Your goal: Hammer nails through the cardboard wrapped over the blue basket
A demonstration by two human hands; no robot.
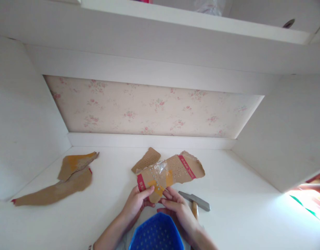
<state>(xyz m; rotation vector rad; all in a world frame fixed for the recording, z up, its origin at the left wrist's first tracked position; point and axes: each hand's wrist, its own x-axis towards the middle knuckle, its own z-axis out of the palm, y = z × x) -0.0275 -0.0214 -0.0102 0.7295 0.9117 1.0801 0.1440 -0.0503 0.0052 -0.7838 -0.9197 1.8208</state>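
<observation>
A torn piece of brown cardboard (148,173), with a red printed strip, orange patches, clear tape and small pale dots, is held up over the white tabletop. My left hand (137,201) grips its lower left edge, thumb on top and fingers beneath. At its lower right edge my right hand (179,208) has its fingers drawn together in a pinch. A thin pale sliver shows by those fingertips, too small to name. Just right of that hand lies a hammer (200,202) with a grey metal head, its wooden handle partly hidden behind the hand.
A blue basket (160,217) with a dotted inside is close in front, between my forearms. Another cardboard strip (192,166) and a perforated cardboard piece (146,160) lie behind. Torn cardboard (71,185) rests at left. A white shelf (160,45) overhangs; side panels enclose the tabletop.
</observation>
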